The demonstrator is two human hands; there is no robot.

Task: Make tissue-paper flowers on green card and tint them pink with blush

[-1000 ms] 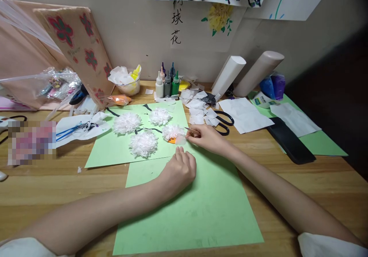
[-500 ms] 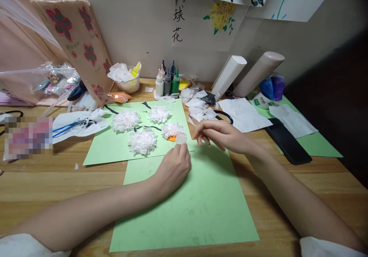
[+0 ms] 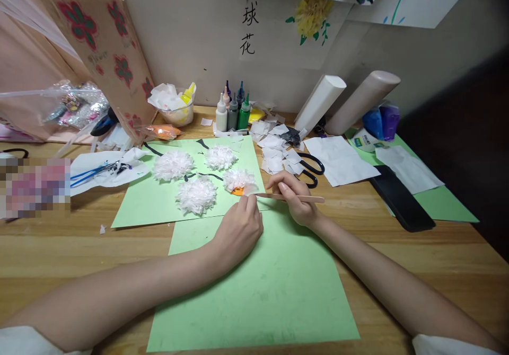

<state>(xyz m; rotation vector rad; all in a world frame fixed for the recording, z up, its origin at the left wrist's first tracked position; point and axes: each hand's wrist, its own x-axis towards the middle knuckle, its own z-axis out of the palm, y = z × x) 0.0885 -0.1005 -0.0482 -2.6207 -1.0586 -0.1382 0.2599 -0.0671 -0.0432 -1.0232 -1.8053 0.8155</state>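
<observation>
My left hand is closed in a pinch on a small white tissue paper square, beside the lower right paper flower. An orange patch shows at that flower's lower edge. My right hand grips a thin, pale wooden stick, its tapered end reaching the tissue square at my left fingertips. Several fluffy white paper flowers, one a large bloom, sit on a green sheet with dark painted branches. A second green sheet lies under both hands.
Behind my right hand are loose paper squares and black-handled scissors. Paint bottles and a plastic cup stand along the wall. A black phone-like slab lies right; paint-stained paper lies left.
My right hand has turned and closed around the wooden stick, bringing its tip to the tissue square. The scissors handles show more now. My left hand has barely moved.
</observation>
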